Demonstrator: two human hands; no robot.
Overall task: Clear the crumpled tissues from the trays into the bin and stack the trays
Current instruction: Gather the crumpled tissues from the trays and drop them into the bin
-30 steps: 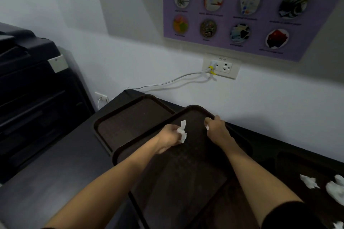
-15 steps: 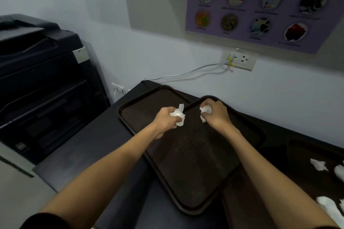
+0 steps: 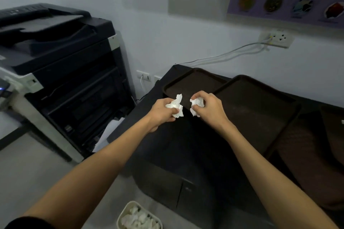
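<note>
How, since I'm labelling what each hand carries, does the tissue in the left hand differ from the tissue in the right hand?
The left tissue sticks a loose flap up above the left hand; the right tissue is balled tighter, with no flap. The left tissue shows mostly outside the grip; the right tissue sits partly under curled fingers of the right hand. Both are white, crumpled and held.

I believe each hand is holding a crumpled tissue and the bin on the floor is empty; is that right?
Not quite: the head view shows the bin already holds white tissues. The left hand and right hand do each hold a crumpled tissue.
</note>
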